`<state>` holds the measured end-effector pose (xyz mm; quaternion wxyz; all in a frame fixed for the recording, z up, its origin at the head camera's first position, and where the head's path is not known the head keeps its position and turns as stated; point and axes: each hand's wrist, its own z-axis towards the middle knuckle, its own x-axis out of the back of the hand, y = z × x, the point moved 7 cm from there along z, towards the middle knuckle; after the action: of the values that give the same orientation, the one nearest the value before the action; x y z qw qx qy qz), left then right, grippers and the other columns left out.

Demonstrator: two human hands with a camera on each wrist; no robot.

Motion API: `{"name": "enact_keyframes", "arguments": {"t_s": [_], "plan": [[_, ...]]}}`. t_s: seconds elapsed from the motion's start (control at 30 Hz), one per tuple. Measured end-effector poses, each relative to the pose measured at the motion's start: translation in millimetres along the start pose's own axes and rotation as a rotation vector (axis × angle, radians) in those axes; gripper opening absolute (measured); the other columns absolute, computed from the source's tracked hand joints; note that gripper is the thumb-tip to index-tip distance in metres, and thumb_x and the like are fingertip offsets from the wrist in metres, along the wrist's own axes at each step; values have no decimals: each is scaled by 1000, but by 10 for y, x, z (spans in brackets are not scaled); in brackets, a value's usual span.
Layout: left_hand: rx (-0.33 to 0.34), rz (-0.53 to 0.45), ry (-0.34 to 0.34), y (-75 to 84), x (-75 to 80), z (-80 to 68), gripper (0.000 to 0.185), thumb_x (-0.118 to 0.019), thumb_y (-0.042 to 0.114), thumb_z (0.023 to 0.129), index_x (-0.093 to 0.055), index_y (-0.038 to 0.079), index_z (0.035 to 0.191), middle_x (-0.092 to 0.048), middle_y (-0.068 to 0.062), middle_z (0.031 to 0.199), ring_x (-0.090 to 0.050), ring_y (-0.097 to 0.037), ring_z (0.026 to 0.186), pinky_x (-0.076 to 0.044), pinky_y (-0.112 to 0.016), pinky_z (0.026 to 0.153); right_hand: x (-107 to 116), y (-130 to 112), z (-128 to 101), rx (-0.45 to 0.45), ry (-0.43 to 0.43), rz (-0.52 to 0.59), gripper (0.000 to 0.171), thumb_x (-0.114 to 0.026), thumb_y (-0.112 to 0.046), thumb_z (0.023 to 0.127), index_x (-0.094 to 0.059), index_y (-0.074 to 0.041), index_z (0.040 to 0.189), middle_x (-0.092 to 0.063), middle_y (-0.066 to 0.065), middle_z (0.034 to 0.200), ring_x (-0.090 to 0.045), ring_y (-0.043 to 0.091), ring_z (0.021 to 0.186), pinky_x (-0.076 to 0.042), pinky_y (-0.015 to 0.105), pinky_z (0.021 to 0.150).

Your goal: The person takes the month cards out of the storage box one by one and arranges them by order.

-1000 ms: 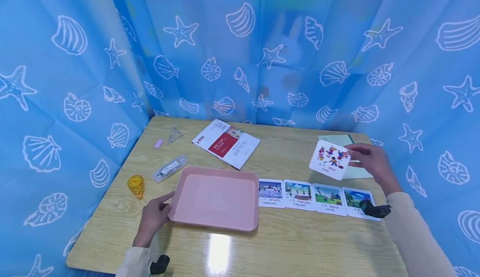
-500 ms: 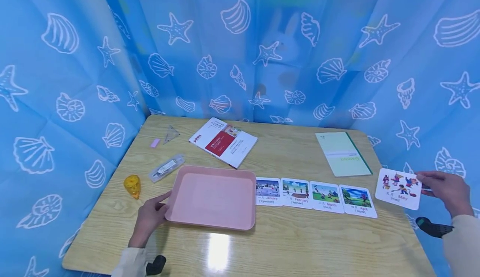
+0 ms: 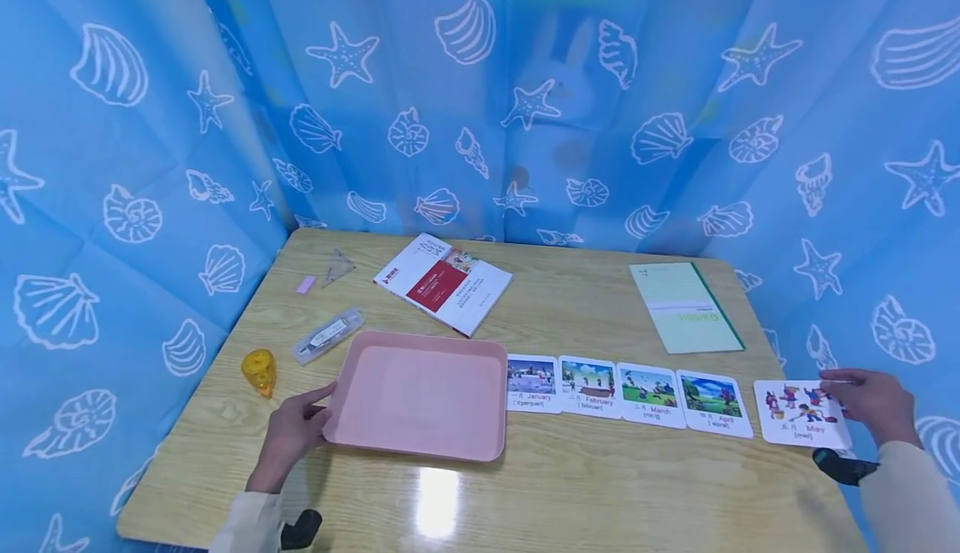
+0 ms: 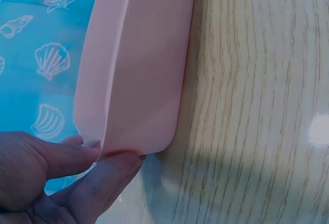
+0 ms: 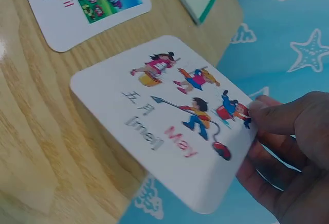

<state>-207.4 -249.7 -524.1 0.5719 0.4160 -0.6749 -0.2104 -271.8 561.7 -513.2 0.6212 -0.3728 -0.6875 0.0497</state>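
My right hand [image 3: 873, 403] pinches the right edge of the May flashcard [image 3: 801, 414], thumb on top and fingers beneath. In the right wrist view the card is tilted, held above the table's right edge beside the April card [image 5: 90, 5]. To its left, the January card [image 3: 532, 385], February card [image 3: 590, 386], March card [image 3: 651, 396] and April card lie in a row. My left hand [image 3: 294, 428] pinches the left rim of a pink tray [image 3: 420, 395]; the left wrist view shows thumb and fingers on its corner [image 4: 123, 152]. The tray's right side borders the January card.
A white and red book [image 3: 444, 284] lies behind the tray, and a green notebook [image 3: 686, 307] at the back right. On the left are a clear case [image 3: 328, 335], a yellow object [image 3: 259, 371], a pink eraser [image 3: 306, 285] and a set square [image 3: 338, 267].
My right hand has carried the May card from over the notebook out to the right, then lower and nearer the April card. The left hand keeps its hold on the tray.
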Motion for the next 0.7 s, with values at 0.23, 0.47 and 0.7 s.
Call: {"name": "enact_keyframes", "arguments": {"t_s": [0.23, 0.47, 0.7], "plan": [[33, 14, 3, -13, 3, 13, 43, -53, -4, 91, -51, 0, 133, -61, -32, 108, -66, -27, 82, -58, -33, 60, -97, -94, -60, 137, 63, -37, 41, -57, -23, 92, -60, 10, 116, -59, 34, 107, -48, 36, 87, -30, 36, 66], [44, 12, 8, -20, 0, 28, 43, -53, -3, 91, -50, 2, 134, -61, -31, 109, -66, -27, 83, -58, -32, 61, -245, -102, 2, 96, 48, -36, 38, -53, -21, 95, -60, 9, 117, -61, 30, 99, -57, 31, 74, -38, 35, 62], [74, 19, 15, -48, -2, 19, 43, -53, -2, 92, -51, 4, 135, -62, -29, 109, -66, -24, 83, -58, -32, 62, -302, -83, 61, 64, 66, -23, 34, -54, -13, 92, -59, 13, 114, -59, 34, 102, -51, 41, 87, -35, 50, 74]]}}
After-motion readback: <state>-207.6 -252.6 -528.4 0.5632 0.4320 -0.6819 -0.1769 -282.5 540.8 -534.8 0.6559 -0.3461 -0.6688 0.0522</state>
